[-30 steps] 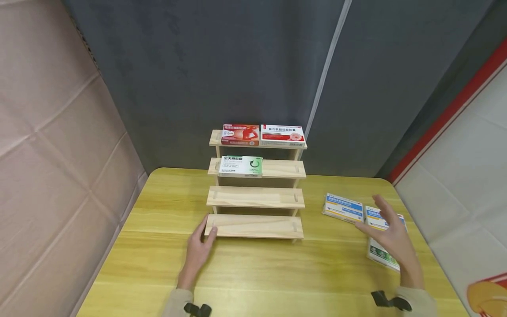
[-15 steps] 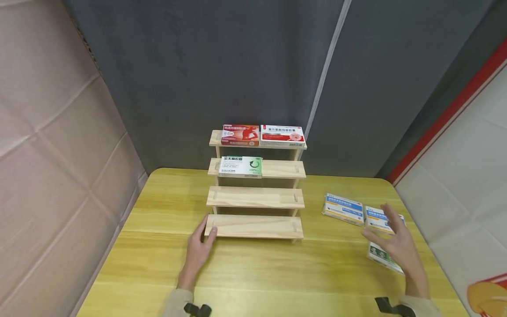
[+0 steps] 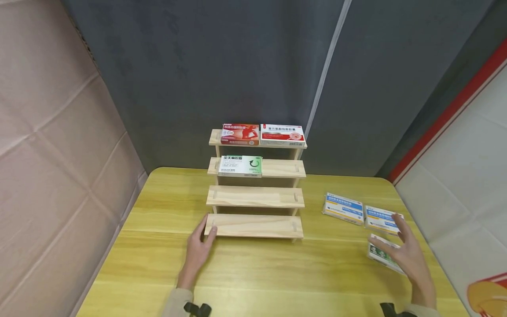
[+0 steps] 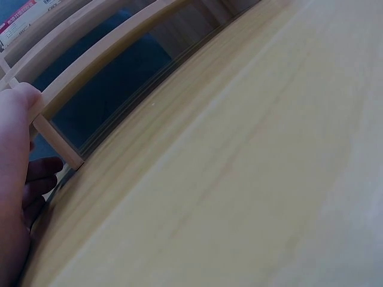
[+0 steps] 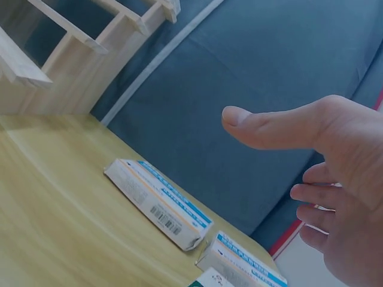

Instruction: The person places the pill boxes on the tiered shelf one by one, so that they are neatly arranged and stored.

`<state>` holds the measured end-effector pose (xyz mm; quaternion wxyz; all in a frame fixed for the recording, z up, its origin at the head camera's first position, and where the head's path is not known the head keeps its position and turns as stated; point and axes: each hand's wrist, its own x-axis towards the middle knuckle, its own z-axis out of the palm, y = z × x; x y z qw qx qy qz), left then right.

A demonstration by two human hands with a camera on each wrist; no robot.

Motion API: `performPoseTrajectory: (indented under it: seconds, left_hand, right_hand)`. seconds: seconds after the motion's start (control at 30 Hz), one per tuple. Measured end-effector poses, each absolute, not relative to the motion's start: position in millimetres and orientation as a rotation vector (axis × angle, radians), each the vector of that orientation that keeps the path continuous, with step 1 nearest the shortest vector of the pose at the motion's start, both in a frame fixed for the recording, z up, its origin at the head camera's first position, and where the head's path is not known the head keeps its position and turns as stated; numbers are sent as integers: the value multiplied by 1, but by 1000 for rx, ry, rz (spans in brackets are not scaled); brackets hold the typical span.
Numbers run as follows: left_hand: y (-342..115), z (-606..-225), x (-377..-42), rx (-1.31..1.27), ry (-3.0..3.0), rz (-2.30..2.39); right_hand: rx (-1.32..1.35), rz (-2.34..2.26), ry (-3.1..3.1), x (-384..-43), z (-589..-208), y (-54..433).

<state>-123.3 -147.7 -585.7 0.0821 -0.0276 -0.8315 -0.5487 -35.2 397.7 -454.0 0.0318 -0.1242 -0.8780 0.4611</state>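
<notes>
A stepped wooden display rack (image 3: 253, 226) stands mid-table. My left hand (image 3: 199, 248) holds the left end of its lowest shelf, thumb on the front edge, fingers round the side. Above the right part of the table hovers my right hand (image 3: 412, 262), thumb and fingers spread and holding nothing. Under it lies a white and green medicine box (image 3: 379, 255), partly hidden by the hand. Two blue and white medicine boxes, one on the left (image 3: 343, 208) and one on the right (image 3: 380, 220), lie just behind. In the right wrist view the thumb (image 5: 275, 127) points left above these boxes.
The rack's top shelf bears a red medicine box (image 3: 240, 134) and a white and red one (image 3: 282, 135). Another white and green box (image 3: 240, 166) sits left on the shelf below. A dark curtain (image 3: 222, 66) hangs behind the wooden table (image 3: 277, 273).
My right hand has moved right and toward me, uncovering more of the right blue and white box. My left hand stays on the rack.
</notes>
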Motion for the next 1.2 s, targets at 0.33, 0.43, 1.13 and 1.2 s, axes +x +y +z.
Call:
performPoseTrajectory:
  seconds: [0.33,0.43,1.13,1.2]
  left_hand:
    - [-146,-587,-123,-77,-2498,-1648]
    - [-146,-587,-123,-76,-2492,-1657]
    - [-146,-586,-123,-85,-2488,-1642]
    - [-148,-586,-123,-77,-2486,-1630]
  right_hand:
    - [-486,1441,-2713,-28,-465,411]
    - [-505,1436,-2731,-25,-468,415]
    - [-489,1456,-2738,-17,-499,433]
    - [-469,1422,-2761,-18,-501,435]
